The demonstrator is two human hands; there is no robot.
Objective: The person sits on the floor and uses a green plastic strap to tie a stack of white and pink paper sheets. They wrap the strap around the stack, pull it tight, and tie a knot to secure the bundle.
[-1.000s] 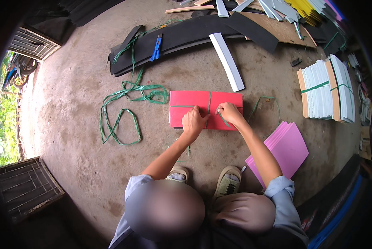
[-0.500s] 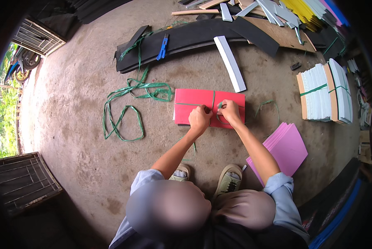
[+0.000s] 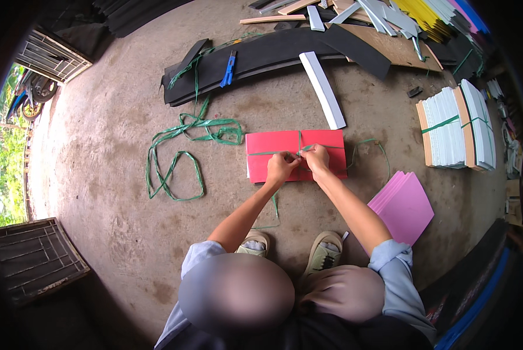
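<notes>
Floor (image 3: 116, 134): bare concrete, carries everything; person crouches over it, both shoes at the lower middle.
Black sheets (image 3: 273, 55): long dark strips at the top, a blue clip (image 3: 229, 68) on them, a white strip (image 3: 323, 90) leaning off their near edge.
White bundles (image 3: 457, 125): two stacks at right, each already bound with green strap.
Pink sheets (image 3: 402, 205): loose fanned pile on the floor, just right of the right forearm.
Loose strap (image 3: 177, 157): green coil left of the work, well apart from both hands.
Red stack (image 3: 267, 143): flat on the floor straight ahead of the person, green strap (image 3: 261, 153) crossing it lengthwise and crosswise.
Left hand (image 3: 281, 167): closed on the strap at the crossing, on top of the stack.
Right hand (image 3: 318, 157): pinching the strap just beside the left, fingers nearly touching it.
Free tails: one arcs off to the right of the stack, one trails toward the shoes.
Step (judged): tying the knot at the crossing.
Next move calls for (judged): tension held on both ends while cinching, so the wrap stays tight and centred.
</notes>
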